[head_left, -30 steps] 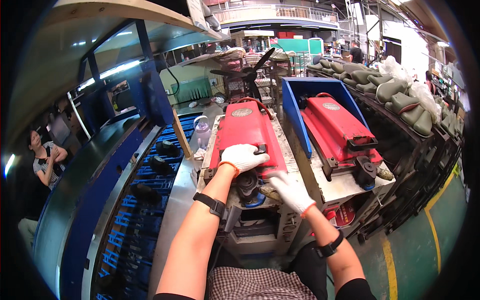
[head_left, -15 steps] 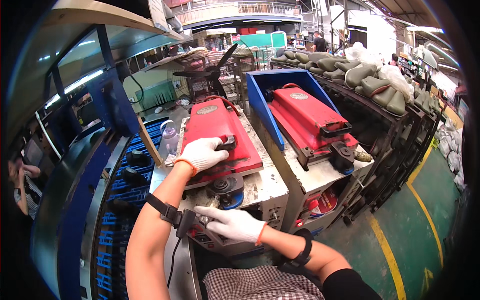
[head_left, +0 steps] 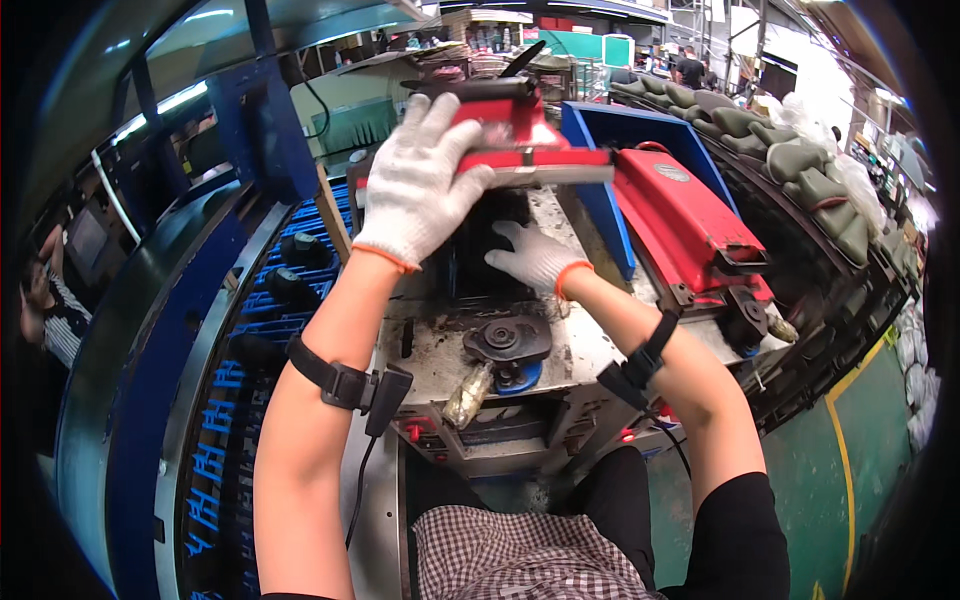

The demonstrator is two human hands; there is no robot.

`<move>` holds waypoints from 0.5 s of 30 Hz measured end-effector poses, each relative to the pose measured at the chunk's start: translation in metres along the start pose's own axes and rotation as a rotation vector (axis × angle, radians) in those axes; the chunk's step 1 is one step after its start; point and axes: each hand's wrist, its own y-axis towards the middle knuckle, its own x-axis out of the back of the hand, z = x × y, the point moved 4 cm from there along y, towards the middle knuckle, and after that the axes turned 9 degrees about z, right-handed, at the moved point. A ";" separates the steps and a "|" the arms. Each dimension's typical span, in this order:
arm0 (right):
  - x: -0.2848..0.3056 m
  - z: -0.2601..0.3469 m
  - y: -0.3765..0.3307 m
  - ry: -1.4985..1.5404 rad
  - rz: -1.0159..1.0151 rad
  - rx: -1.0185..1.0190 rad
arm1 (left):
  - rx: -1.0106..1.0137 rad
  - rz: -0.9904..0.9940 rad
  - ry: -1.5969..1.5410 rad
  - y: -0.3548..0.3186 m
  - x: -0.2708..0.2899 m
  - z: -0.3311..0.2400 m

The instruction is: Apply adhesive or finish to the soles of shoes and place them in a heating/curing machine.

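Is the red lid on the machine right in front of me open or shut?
Open. The left hand holds the red lid raised, and the right hand reaches into the dark cavity beneath it.

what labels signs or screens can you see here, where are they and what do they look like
Label: small grey oval on the closed red press lid, right of the hands.
Screen: dark rectangular monitor at far left, beside a seated person.
Sign: green rectangular board, far back above the benches.

a factory hall: green floor (head_left: 880, 470) with a yellow line (head_left: 843, 440) on the right, blue racking (head_left: 225, 400) left, bright daylight at far right
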 end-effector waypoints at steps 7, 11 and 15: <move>-0.027 0.050 0.046 -0.237 0.268 -0.188 | 0.007 -0.087 0.107 -0.010 0.006 0.022; -0.019 0.013 0.062 -0.085 0.165 -0.142 | 0.012 -0.072 0.055 -0.014 0.004 0.018; 0.001 -0.019 0.028 0.742 0.091 -0.137 | 0.035 -0.088 -0.143 -0.071 0.014 0.012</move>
